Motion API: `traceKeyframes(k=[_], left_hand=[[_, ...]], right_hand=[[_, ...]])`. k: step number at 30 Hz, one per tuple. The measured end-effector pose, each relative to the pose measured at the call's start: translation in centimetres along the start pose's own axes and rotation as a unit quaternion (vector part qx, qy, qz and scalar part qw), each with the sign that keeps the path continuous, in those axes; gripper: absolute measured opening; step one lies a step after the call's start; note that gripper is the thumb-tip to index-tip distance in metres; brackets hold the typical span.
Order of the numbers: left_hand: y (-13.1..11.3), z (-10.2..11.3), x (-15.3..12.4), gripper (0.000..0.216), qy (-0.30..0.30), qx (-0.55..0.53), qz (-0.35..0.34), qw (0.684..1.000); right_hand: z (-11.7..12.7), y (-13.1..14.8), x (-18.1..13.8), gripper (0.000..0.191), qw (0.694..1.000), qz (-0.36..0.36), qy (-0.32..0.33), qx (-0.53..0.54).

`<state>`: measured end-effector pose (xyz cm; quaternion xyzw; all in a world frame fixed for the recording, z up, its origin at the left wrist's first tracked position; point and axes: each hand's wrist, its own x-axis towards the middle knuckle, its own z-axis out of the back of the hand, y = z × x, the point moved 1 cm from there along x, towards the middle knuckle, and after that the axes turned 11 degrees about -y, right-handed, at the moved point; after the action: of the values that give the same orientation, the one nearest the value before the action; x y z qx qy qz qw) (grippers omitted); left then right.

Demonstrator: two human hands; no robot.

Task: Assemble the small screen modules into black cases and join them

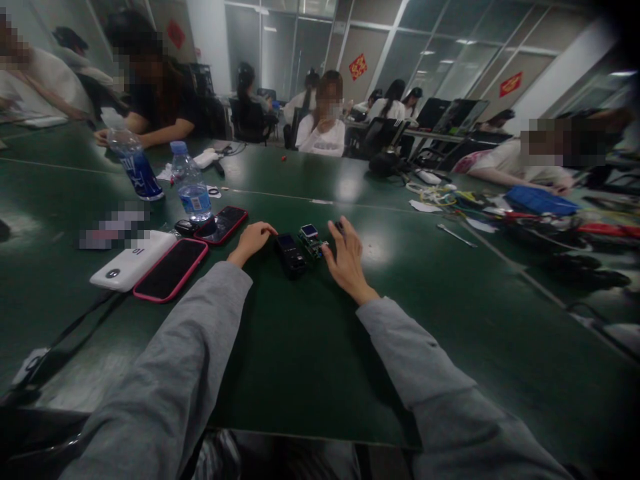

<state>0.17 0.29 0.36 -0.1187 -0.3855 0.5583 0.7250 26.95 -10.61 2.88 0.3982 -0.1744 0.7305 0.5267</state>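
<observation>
My left hand [251,241] rests on the green table [300,347], fingers curled loosely, its fingertips beside a small black device [291,254]. Nothing shows inside it. My right hand [345,260] lies to the right with fingers spread; its thumb touches a small green circuit board with a little screen [312,240], and its fingertips reach a small dark part [340,227]. The black device and the circuit board lie side by side between my hands. Both arms wear grey sleeves.
Left of my hands lie a phone in a pink case [171,269], a white power bank [133,260], a phone in a red case [223,225] and two water bottles [191,183]. Tools and cables [500,213] clutter the right. Several people sit around the table.
</observation>
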Motion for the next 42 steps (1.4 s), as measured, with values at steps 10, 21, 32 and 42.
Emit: traceKeyframes(k=[10, 21, 32, 42], left_hand=[[0.2, -0.1, 0.2, 0.031, 0.000, 0.001, -0.006, 1.000], [0.0, 0.0, 0.1, 0.032, -0.003, -0.001, -0.009, 1.000], [-0.1, 0.0, 0.1, 0.031, -0.004, 0.011, -0.014, 1.000], [0.0, 0.1, 0.1, 0.031, 0.009, -0.001, -0.009, 1.000]], right_hand=[[-1.7, 0.0, -0.8, 0.045, 0.992, 0.052, 0.109, 0.026], [0.1, 1.3, -0.4, 0.046, 0.995, -0.077, -0.057, 0.010], [-0.4, 8.3, -2.1, 0.060, 0.971, 0.009, 0.152, 0.184], [0.8, 4.2, -0.3, 0.058, 0.992, -0.073, -0.053, 0.092]])
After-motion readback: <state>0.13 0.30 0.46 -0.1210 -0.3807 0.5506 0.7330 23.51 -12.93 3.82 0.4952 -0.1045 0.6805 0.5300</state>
